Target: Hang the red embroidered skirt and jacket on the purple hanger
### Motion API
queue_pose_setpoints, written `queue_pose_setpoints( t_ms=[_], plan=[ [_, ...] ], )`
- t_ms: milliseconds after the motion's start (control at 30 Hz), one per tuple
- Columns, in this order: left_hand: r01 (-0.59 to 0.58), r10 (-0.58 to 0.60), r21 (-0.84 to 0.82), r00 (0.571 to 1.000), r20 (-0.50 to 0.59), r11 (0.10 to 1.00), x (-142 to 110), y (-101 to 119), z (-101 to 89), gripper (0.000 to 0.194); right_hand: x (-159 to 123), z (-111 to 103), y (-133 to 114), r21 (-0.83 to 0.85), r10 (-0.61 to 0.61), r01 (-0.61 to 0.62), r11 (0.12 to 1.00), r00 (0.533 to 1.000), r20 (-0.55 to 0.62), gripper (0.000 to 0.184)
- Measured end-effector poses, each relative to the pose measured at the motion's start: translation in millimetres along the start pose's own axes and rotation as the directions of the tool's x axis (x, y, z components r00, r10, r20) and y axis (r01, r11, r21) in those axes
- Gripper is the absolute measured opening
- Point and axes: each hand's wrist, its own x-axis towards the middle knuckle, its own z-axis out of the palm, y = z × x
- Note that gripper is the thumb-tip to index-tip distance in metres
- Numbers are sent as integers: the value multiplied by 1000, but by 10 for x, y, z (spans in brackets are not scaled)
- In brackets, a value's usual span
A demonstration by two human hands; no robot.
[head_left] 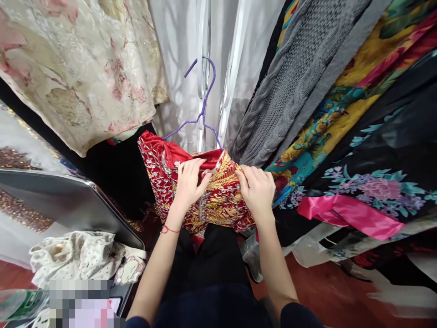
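Observation:
A red garment [218,196] with gold and silver embroidery hangs on a purple hanger [205,109], whose hook rises above it against a white curtain. My left hand [191,180] is closed on the garment's front edge near the neckline, thumb and fingers pinching the fabric. On the other side, my right hand [256,189] grips the garment's shoulder area, its thumb on the front. The red lining shows between the two hands. Fabric and fingers hide the lower part of the hanger.
Left stand a cream floral garment [85,68], a dark laptop-like panel [78,200] and a spotted cloth [77,255]. A clear bottle [23,303] lies at the lower left. Right hang a grey knit [303,77] and a black floral garment [375,150] with a pink ribbon [348,214].

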Motion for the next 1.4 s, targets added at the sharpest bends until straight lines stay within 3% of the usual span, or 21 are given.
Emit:
queue_pose_setpoints(
  t_ms=[100, 200, 333, 400, 433, 500, 567, 600, 700, 800, 867, 900, 1000, 1067, 1133, 1200, 1267, 1333, 1400],
  plan=[
    [-13, 15, 50, 999, -41, 999, -11, -1, -76, 30, -50, -85, 67, 102, 42, -42, 994, 999, -4, 42],
    [17, -1, 95, 987, -162, 995, 37, -14, -90, 21, -102, -208, 158, 209, 83, -86, 974, 996, 22, 42],
    [129, -106, 27, 902, -419, 991, 119, 42, -40, 19, -266, -402, 252, 334, 161, -198, 921, 978, 135, 35],
    [163, -198, -114, 867, -457, 980, 99, 136, -7, 21, -398, -478, 256, 369, 192, -249, 895, 964, 183, 34],
    [163, -237, -201, 869, -434, 966, 60, 203, 7, 22, -472, -505, 246, 380, 206, -268, 885, 959, 195, 33],
    [139, -253, -357, 921, -297, 924, -77, 367, 19, 23, -624, -541, 216, 392, 241, -305, 868, 949, 203, 30],
    [109, -164, -453, 983, -84, 885, -271, 554, 9, 26, -768, -561, 191, 395, 289, -340, 854, 940, 183, 28],
    [105, -107, -483, 994, 22, 869, -377, 650, -5, 30, -835, -572, 185, 394, 316, -357, 847, 934, 167, 27],
    [208, -78, -560, 966, 248, 802, -666, 930, -66, 31, -1019, -639, 163, 405, 435, -436, 804, 895, 100, 27],
    [337, -100, -641, 921, 376, 690, -843, 1204, -151, 30, -1196, -790, 29, 493, 605, -527, 692, 797, 2, 25],
    [367, -72, -682, 905, 420, 633, -889, 1377, -224, 40, -1305, -919, -155, 556, 657, -527, 642, 753, -46, 22],
    [376, -65, -697, 901, 429, 610, -894, 1453, -266, 44, -1353, -978, -264, 571, 646, -508, 645, 762, -52, 20],
    [444, -152, -674, 881, 447, 591, -859, 1604, -404, 48, -1448, -1084, -571, 599, 486, -394, 697, 874, 11, 10],
    [500, -233, -577, 849, 474, 646, -826, 1621, -492, 39, -1468, -1089, -682, 645, 360, -338, 685, 927, 103, 16],
    [507, -276, -473, 835, 476, 721, -806, 1582, -566, 29, -1467, -1067, -682, 695, 259, -340, 633, 940, 223, 29],
    [469, -247, -442, 847, 471, 765, -804, 1521, -630, 26, -1457, -1040, -579, 753, 132, -359, 552, 929, 346, 39],
    [429, -187, -476, 861, 473, 768, -811, 1468, -693, 24, -1444, -1007, -413, 817, 27, -377, 435, 913, 407, 35],
    [410, -136, -527, 866, 481, 744, -817, 1437, -764, 19, -1417, -956, -237, 868, 114, -382, 317, 924, 365, 21],
    [406, -131, -572, 878, 460, 713, -818, 1422, -844, 15, -1355, -878, -88, 881, 331, -383, 279, 899, 286, 19]
  ],
)
